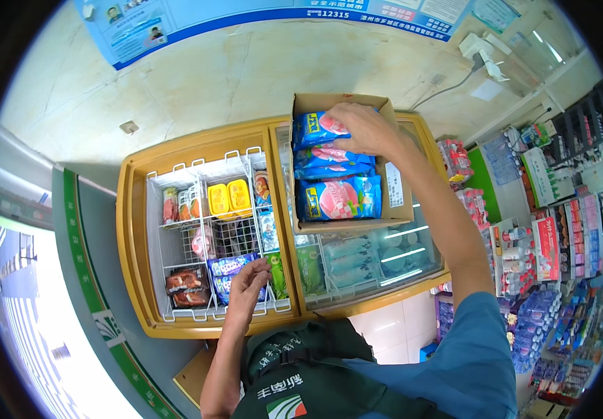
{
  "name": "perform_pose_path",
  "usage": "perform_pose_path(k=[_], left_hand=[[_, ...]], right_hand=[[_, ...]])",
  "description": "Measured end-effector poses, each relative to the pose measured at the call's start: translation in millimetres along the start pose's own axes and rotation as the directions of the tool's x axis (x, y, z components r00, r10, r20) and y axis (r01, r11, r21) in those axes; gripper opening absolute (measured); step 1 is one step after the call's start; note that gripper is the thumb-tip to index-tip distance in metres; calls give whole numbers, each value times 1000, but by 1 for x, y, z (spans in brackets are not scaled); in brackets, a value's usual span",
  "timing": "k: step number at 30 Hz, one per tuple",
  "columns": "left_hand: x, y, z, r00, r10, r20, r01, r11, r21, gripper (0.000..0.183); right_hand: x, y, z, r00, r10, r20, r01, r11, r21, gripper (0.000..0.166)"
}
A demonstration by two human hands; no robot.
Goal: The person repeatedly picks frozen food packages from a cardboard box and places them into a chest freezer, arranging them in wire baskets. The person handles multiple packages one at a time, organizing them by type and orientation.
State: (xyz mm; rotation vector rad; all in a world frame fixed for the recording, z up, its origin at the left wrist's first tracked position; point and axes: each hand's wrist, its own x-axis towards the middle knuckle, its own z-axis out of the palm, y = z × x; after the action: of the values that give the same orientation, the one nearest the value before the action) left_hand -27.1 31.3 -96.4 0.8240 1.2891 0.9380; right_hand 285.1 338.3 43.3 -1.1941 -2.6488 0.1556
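Note:
An open cardboard box stands on the closed glass lid of a chest freezer, with several blue packets showing pink pictures inside. My right hand reaches into the box's far part and its fingers rest on the farthest blue packet; whether they grip it is hidden. My left hand is over the open half of the freezer, fingers loosely bent, above purple-blue packets and beside a green packet. White wire baskets there also hold yellow tubs and brown packets.
The freezer's yellow frame has a raised divider between its halves. A tiled wall rises behind it, with a power cord at the right. Stacked bottles and shelves crowd the right side; a grey panel stands left.

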Motion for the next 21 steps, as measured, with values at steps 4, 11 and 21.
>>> perform_pose_path(k=[4,11,21], left_hand=[[-17,10,11,1000,-7,5,8,997,-74,38],[-57,24,27,989,22,148,-15,999,-49,38],[-75,43,25,961,17,277,135,843,-520,64]], right_hand=[[14,13,0,996,25,84,-21,999,-48,60],[-35,-25,-51,979,118,-164,-118,993,9,67],[-122,-230,-11,986,4,169,-97,833,545,71]])
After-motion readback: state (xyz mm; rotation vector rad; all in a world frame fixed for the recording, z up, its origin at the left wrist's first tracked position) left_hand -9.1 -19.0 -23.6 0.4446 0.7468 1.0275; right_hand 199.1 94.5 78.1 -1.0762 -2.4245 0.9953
